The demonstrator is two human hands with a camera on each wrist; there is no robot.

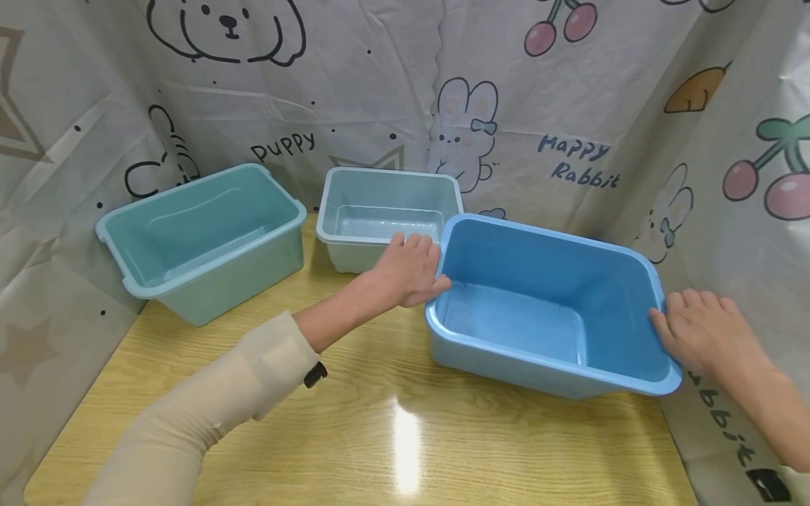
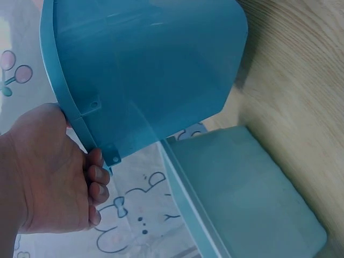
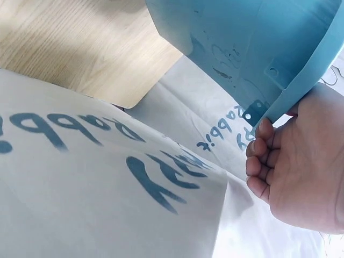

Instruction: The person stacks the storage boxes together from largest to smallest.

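Note:
Both hands hold a large blue plastic bin (image 1: 525,316) by its opposite short ends, its open top facing up. At the left end, my left hand (image 1: 408,273) grips the rim, the thumb lying along it and the fingers curled under the lip (image 2: 70,107). My right hand (image 1: 709,334) holds the other end, with its fingers curled beneath the rim (image 3: 301,80) in the right wrist view. A smaller pale blue-green bin (image 1: 386,179) stands just behind the left hand, partly overlapped by it and by the blue bin.
At the back left of the wooden table (image 1: 304,436) stands a green bin (image 1: 240,281), set at an angle. Printed white cloth (image 1: 380,91) rises around the back and sides. The blue bin's right end reaches over the table's right edge in the head view.

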